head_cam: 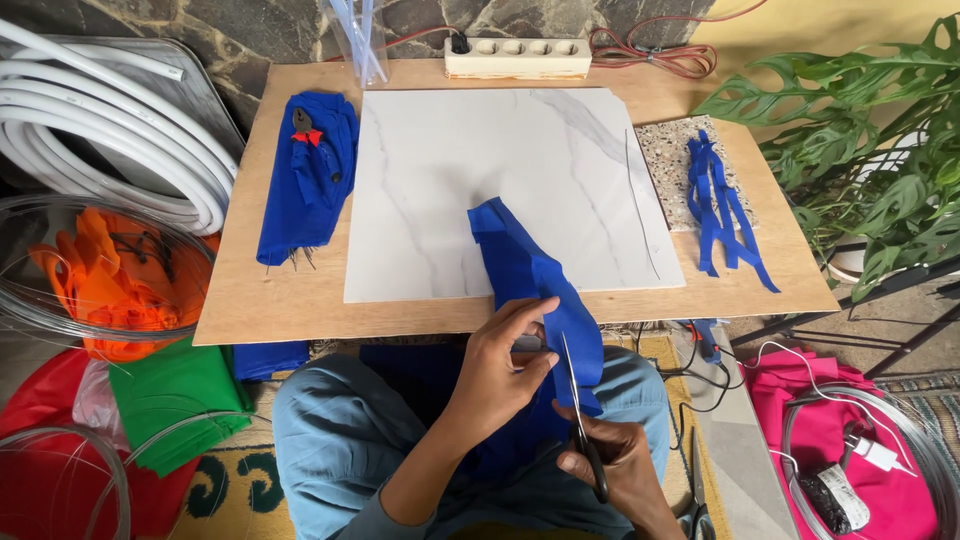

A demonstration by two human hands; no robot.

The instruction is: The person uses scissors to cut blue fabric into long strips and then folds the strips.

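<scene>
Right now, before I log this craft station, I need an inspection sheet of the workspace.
Surface: wooden board with a white marble-pattern slab on it.
Job's things: blue cloth draped off the slab; scissors cutting it.
Clutter: folded blue fabric with pliers; cut blue strips.
Grippers: left hand pinches the cloth; right hand grips the scissors.
Cables: power strip, red wire, white cord.
Surroundings: white hose coil, orange, green and pink fabric, plant.
</scene>
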